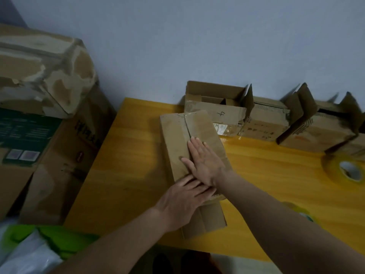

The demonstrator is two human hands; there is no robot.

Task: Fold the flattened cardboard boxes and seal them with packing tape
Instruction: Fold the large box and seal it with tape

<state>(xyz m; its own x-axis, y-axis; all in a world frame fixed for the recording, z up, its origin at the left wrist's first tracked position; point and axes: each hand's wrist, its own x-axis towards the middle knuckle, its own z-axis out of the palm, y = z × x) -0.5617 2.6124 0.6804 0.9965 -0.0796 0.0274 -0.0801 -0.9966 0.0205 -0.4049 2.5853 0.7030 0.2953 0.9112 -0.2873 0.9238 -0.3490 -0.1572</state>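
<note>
Plainly, the yellow worktop (276, 175) is carrying everything, and the box being worked (189, 147) is lying near its middle, long side running away from the person, with a seam down its top face where two flaps are meeting. Beyond that box, against the wall, a row of folded boxes (266, 119) is standing with flaps still up, the nearest one touching the worked box's far end. To the right of the box a roll of packing tape (351, 171) is lying flat, well apart from it. The right hand (205, 163) is pressing flat on the seam, fingers straight and together; the left hand (183, 196) is lying partly under the right wrist, fingers stretched along the near end of the box, gripping nothing. Judging by its look, the cardboard is light, fairly stiff across its panels yet springy at the creases, so the flaps are likely wanting to lift; holding them down right at the seam seems the sensible place, and old glossy tape there may be slippery.
</note>
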